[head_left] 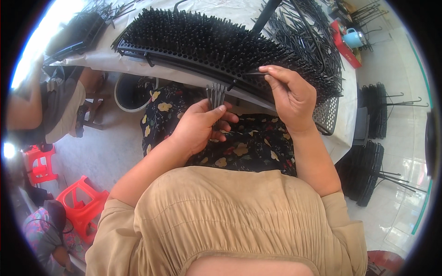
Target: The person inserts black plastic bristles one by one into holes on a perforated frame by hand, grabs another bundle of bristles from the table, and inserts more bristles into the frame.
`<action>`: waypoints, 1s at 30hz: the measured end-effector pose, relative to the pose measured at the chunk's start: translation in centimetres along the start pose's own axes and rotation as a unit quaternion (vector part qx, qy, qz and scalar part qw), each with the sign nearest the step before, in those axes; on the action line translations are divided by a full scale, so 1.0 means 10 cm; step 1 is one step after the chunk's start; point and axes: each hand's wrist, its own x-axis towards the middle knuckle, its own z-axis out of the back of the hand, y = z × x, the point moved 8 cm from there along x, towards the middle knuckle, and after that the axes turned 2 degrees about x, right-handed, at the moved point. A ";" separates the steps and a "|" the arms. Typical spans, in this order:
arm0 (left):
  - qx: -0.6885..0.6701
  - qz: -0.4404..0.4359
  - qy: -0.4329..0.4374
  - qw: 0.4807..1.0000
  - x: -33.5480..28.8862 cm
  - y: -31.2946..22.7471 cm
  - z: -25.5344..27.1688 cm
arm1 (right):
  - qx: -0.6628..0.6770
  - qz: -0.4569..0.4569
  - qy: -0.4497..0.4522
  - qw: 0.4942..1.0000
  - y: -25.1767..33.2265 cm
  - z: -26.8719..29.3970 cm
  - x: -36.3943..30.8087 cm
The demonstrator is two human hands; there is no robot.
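The left hand (199,126) is closed round a bundle of thin black spikes (215,96), near the table edge; the right hand (289,94) pinches one spike (253,73) against the bristled black panel (216,43); a loosened grip could spill the bundle onto the lap.

From my remote seat I spot one package only: a flat red rectangular box (346,47) at the far right end of the bench (101,57), beside loose black sticks. I see no labels, signs or screens.
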 end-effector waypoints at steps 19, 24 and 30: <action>0.037 -0.018 0.010 0.999 0.09 0.09 -0.05 | -0.256 0.092 0.150 0.951 0.26 -0.38 0.27; 0.065 -0.130 0.066 0.987 -0.08 -0.13 -0.17 | -0.012 -0.136 0.109 0.985 0.32 -0.35 0.07; 0.117 -0.104 0.113 0.981 -0.10 -0.12 -0.34 | 0.250 -0.344 0.120 0.897 0.01 -0.49 -0.36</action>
